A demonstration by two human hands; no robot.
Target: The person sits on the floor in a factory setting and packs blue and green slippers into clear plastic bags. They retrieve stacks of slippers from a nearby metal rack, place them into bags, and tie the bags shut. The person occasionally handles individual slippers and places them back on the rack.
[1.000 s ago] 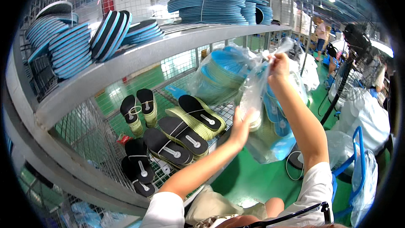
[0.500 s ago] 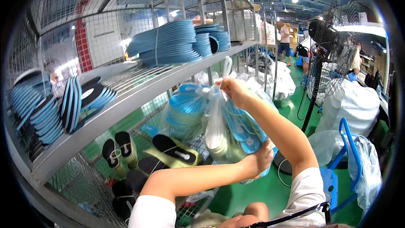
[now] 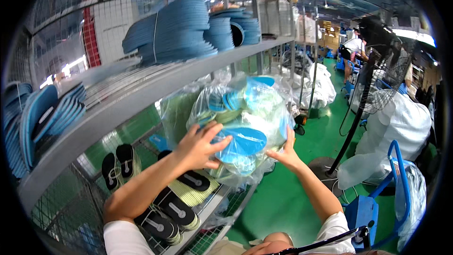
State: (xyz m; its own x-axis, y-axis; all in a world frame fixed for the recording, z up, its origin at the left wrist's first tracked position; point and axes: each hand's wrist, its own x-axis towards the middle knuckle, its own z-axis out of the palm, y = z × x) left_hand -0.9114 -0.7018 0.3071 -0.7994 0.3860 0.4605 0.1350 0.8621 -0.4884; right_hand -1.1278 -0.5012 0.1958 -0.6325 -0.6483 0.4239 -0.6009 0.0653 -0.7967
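Note:
A bulging clear plastic bag [image 3: 257, 113] packed with blue and pale green sole-shaped pieces sits in front of the rack, its tied neck out of sight. My left hand [image 3: 203, 145] touches its near left side with fingers spread apart. Against the right side lies my right hand [image 3: 285, 153], thumb stretched out and fingers reaching up along the plastic. Left of the bag, black-topped soles [image 3: 177, 208] with pale green undersides lie in bundles on the lower wire shelf. What bears the bag's weight is hidden.
Stacks of blue soles [image 3: 172, 30] stand on the upper metal shelf [image 3: 118, 97], whose edge runs close beside my left arm. To the right are a black floor fan [image 3: 363, 99], large white sacks [image 3: 396, 123] and a blue trolley [image 3: 365, 212]. A person [image 3: 354, 49] stands farther back.
My right hand has let go of the bag's gathered neck and moved down to its right side. My left hand has moved from underneath to the left side. The bag has tipped over.

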